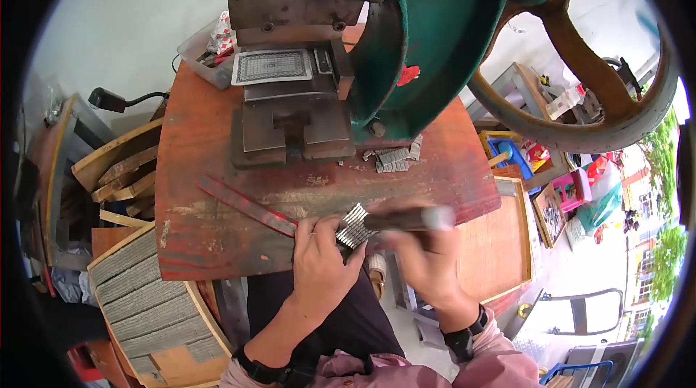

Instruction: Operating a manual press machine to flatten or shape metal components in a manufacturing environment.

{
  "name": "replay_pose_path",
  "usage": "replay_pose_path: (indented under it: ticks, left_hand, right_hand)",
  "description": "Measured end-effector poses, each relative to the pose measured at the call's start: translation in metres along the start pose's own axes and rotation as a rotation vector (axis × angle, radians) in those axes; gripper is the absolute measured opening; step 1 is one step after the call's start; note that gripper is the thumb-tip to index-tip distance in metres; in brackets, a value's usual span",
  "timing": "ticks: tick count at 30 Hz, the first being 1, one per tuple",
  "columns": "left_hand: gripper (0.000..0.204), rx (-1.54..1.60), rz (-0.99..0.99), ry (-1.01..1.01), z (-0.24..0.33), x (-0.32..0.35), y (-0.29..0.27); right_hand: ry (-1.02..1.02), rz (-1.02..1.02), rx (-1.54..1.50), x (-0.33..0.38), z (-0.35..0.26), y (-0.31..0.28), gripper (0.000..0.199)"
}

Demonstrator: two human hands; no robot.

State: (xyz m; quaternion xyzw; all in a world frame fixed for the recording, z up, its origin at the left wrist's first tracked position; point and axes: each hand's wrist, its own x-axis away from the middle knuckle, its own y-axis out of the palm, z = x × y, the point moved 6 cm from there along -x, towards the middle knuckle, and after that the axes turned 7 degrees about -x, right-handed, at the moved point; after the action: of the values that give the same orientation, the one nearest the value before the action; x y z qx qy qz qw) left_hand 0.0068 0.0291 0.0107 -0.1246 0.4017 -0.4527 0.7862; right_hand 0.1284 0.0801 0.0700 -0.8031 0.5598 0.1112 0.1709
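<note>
Stack of thin metal strips [354, 225] at six o'clock on table edge [217, 257], pinched by left hand [322, 265]; right hand [424, 250] wrapped around blurred tool [409, 219]. Probably light, stiff, sharp-edged, prone to fanning; best gripped across flat faces.

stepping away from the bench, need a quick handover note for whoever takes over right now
Left hand: holds a small stack of thin grey metal pieces at the near edge of the red worktable.
Right hand: grips a grey rod-like tool against that stack; blurred, so it is in motion.
Nearby: a second small pile of pieces lies by the green press. A tray of stacked grey strips sits at lower left.
Done: cannot tell. Left: the stack in hand; nothing lies in the press die.
</note>
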Motion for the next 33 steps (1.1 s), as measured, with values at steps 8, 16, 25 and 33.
replay_pose_path:
  ticks: [8,16,25,33]
  left_hand:
    - [0.047,0.001,0.015,0.003,-0.001,0.000,0.000]
    - [0.046,0.013,-0.006,-0.034,-0.002,-0.001,0.001]
    - [0.045,0.008,-0.022,-0.029,-0.002,0.000,0.001]
    - [0.046,0.021,-0.009,0.004,0.000,-0.002,0.001]
  right_hand:
    - [-0.072,0.064,-0.220,-0.011,-0.014,-0.002,0.014]
    - [0.037,0.023,-0.097,-0.012,0.005,-0.004,0.019]
    - [0.016,-0.014,0.050,-0.013,0.015,-0.003,0.021]
    - [0.020,-0.153,0.225,-0.011,0.025,-0.001,0.022]
